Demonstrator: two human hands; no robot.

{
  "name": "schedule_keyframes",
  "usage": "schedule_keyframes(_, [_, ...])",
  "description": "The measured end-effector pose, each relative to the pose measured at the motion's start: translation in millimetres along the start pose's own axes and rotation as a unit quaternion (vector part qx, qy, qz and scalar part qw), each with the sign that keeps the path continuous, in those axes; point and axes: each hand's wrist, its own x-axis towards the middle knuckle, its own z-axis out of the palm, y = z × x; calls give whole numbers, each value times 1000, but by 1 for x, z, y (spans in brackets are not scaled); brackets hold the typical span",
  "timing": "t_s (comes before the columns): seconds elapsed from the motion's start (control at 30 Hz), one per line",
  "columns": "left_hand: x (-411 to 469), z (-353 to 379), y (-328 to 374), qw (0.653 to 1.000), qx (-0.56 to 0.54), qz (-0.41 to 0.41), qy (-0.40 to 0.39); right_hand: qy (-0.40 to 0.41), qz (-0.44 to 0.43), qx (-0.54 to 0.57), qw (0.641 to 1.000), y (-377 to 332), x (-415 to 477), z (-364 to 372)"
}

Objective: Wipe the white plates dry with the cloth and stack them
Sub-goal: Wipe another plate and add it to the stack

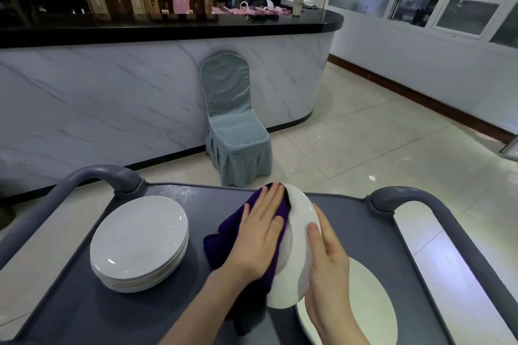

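Plate (pixel 300 244), tilted on edge, is between two flat hands: left hand (pixel 260 235) presses the purple cloth (pixel 221 238) on it, right hand (pixel 328 269) supports the other side. Stack of plates (pixel 140 241) stands left.

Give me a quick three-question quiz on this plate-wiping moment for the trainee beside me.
1. True or false: a stack of plates stands on the cart, to the left of both hands.
2. The plate being wiped is: A) flat on the cart; B) held tilted up between the two hands; C) on top of the stack.
3. Which hand presses the purple cloth against that plate?
Key: 1 true. 2 B. 3 the left hand; the right hand supports the plate's other side.
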Motion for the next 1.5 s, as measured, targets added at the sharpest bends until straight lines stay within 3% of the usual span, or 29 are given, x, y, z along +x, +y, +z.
schedule_keyframes(0.07, [7,-3,-6,997,-52,-47,27,4,1,9,1000,-6,1,-3])
schedule_keyframes(0.17, [-6,2,-12,994,-88,-48,47,13,-9,24,1000,-12,8,-8])
schedule_keyframes(0.3, [-33,32,-1,998,56,4,18,40,17,42,998,-8,13,-6])
schedule_keyframes(0.57, [-2,24,11,992,85,81,-39,28,26,10,999,-3,8,-14])
schedule_keyframes(0.73, [12,15,-25,994,-98,-27,32,16,36,2,999,-5,10,-20])
schedule_keyframes(0.93, [-45,48,-35,942,-270,-153,126,66,31,87,994,-20,32,-26])
schedule_keyframes(1.03, [-64,68,-18,961,-189,-145,141,104,32,128,986,-19,39,-20])
schedule_keyframes(1.1, [-63,70,-8,989,-56,-110,77,123,40,147,981,-16,39,-14])
schedule_keyframes(1.17, [-58,68,-2,995,54,-86,10,132,55,137,980,-10,37,-9])
schedule_keyframes(1.33, [-57,56,-9,996,79,34,-17,112,103,58,987,9,34,-8])
schedule_keyframes(1.4, [-55,50,-25,997,78,17,-20,112,104,17,988,11,35,-9])
schedule_keyframes(1.5, [-56,36,-55,991,74,-104,-24,104,43,-71,991,11,35,-6])
